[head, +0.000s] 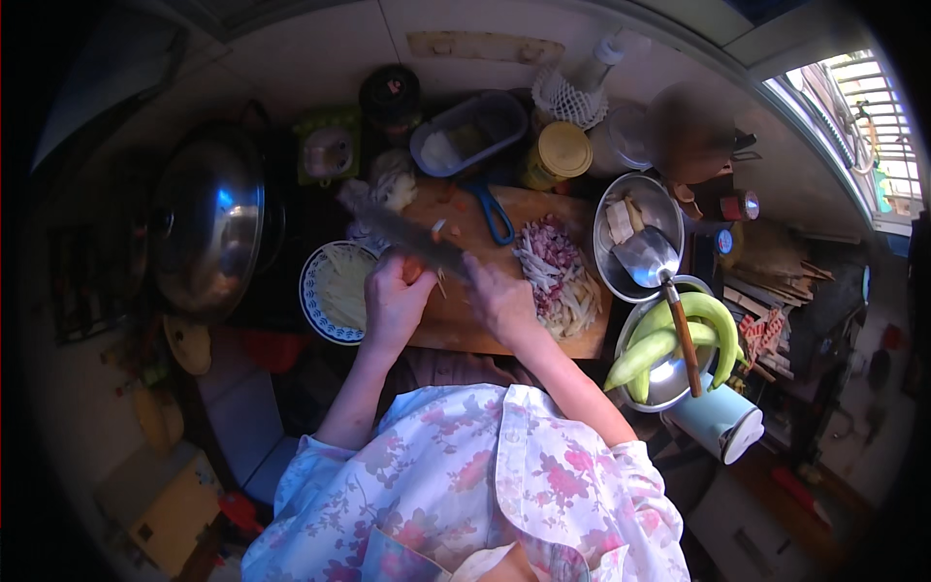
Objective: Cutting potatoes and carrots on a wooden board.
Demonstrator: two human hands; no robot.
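My right hand (500, 297) grips a broad-bladed kitchen knife (411, 234), blurred, its blade pointing up and left across the wooden cutting board (465, 327). Held in my left hand (396, 295) is an orange piece of food (412, 270), perhaps carrot, close to the blade; the fingers hide most of it. A blue-handled tool (497, 216) rests at the board's far side. On the board's right part lie chopped reddish meat (549, 244) and pale strips (574, 302). Left of my left hand, a blue-patterned plate (308, 305) bears pale shreds (342, 280).
At right, a metal bowl (604, 254) and another bowl (658, 404) with long green vegetables (658, 349) carry a wooden-handled spatula (682, 331). A plastic container (473, 164), a yellow-lidded jar (565, 150) and garlic-like bulbs (393, 185) stand behind. A large lidded pan (211, 218) is left.
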